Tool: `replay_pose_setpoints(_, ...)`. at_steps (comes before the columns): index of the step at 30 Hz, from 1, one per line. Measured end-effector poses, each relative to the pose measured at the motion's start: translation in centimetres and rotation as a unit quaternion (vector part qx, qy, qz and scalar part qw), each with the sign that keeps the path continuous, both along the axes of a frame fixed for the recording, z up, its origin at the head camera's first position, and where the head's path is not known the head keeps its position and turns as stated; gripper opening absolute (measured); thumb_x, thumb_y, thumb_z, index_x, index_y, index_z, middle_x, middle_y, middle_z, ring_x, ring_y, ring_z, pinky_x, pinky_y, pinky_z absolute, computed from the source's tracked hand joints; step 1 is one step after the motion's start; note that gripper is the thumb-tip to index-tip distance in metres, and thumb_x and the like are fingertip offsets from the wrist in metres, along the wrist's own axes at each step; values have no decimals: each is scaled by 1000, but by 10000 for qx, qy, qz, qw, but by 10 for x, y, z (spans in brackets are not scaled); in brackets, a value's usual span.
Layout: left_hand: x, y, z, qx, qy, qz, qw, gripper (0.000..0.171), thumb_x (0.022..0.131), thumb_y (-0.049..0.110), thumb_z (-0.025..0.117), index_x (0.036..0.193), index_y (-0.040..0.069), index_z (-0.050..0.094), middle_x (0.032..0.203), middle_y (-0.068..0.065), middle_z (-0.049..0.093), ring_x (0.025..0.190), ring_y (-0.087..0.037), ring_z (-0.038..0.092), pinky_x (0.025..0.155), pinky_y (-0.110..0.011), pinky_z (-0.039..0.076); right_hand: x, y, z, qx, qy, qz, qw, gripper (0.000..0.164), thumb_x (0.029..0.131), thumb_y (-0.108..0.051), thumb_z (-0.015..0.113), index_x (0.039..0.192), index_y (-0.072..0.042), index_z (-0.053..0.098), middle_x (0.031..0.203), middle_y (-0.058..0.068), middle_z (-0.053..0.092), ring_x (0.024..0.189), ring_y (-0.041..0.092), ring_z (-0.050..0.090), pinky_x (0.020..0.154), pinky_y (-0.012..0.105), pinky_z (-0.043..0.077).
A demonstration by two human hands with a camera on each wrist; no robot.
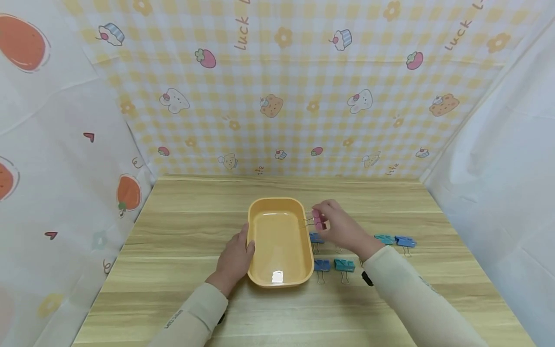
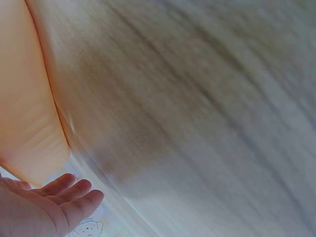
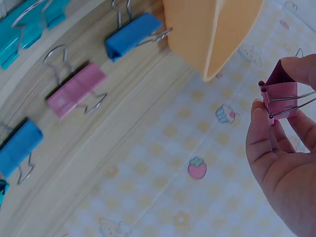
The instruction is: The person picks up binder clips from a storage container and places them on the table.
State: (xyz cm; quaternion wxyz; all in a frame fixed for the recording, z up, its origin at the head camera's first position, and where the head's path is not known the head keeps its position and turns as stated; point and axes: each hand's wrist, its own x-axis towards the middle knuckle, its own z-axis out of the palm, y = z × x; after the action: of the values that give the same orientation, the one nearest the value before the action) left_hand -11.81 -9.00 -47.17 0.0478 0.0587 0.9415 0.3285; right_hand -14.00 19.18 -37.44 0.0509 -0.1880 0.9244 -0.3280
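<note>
A pink binder clip (image 1: 318, 220) is pinched between the thumb and fingers of my right hand (image 1: 342, 227), beside the right rim of a yellow tray (image 1: 310, 250). In the right wrist view that binder clip (image 3: 282, 98) has its wire handles sticking out to the side. My left hand (image 1: 235, 259) rests against the tray's left side, its thumb at the rim. From the left wrist view the fingers of the left hand (image 2: 54, 205) look fairly straight, close by the tray wall (image 2: 29, 89). The inside of the tray shows bare.
Right of the tray lie more binder clips: a blue one (image 1: 322, 265), a teal one (image 1: 344, 265), another blue one (image 1: 405, 242) at the far right, and a pink one (image 3: 76, 90) partly under the right arm. A patterned cloth (image 1: 295, 130) hangs behind the wooden table (image 1: 199, 202).
</note>
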Motion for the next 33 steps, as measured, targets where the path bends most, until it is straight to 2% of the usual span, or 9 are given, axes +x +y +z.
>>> replay_pose_setpoints(5,-1,1,-1,-46,5,19,10000,58,103,26,41,153,6,22,138,-27,47,121,-45,50,92,-58,46,3,15,2,6,-110,-289,9995,55,85,-2,64,137,3,47,127,17,42,107,31,56,72,28,55)
replay_pose_setpoints(9,-3,1,-3,-90,51,25,9999,58,102,26,41,153,6,22,137,-27,48,121,-45,50,93,-57,46,7,25,4,120,-212,-465,9986,62,83,-4,70,140,0,45,132,17,40,109,32,54,77,34,55)
replay_pose_setpoints(11,-3,1,-3,-97,64,20,9999,58,102,26,42,153,5,22,137,-27,48,121,-45,50,93,-57,46,8,31,4,227,-150,-548,9981,61,84,-5,70,139,0,45,132,18,40,108,32,54,79,37,54)
replay_pose_setpoints(18,-4,2,-3,-39,43,33,10000,58,102,26,41,153,6,22,137,-27,48,122,-44,50,94,-57,45,15,54,3,327,-122,-819,9960,56,87,-6,65,139,2,44,132,21,39,106,32,53,68,31,51)
replay_pose_setpoints(25,-5,3,-5,-5,25,48,10000,59,102,27,41,154,6,21,138,-26,47,123,-44,49,94,-57,45,21,75,0,632,-16,-974,9932,59,85,-4,69,138,4,44,130,24,40,104,33,53,74,37,51)
replay_pose_setpoints(33,-6,2,-7,-31,46,56,10000,59,102,26,42,153,5,22,137,-27,48,122,-44,49,94,-57,45,28,92,-9,753,-37,-1123,9908,57,85,-6,67,136,7,44,130,27,40,100,33,53,68,34,50)
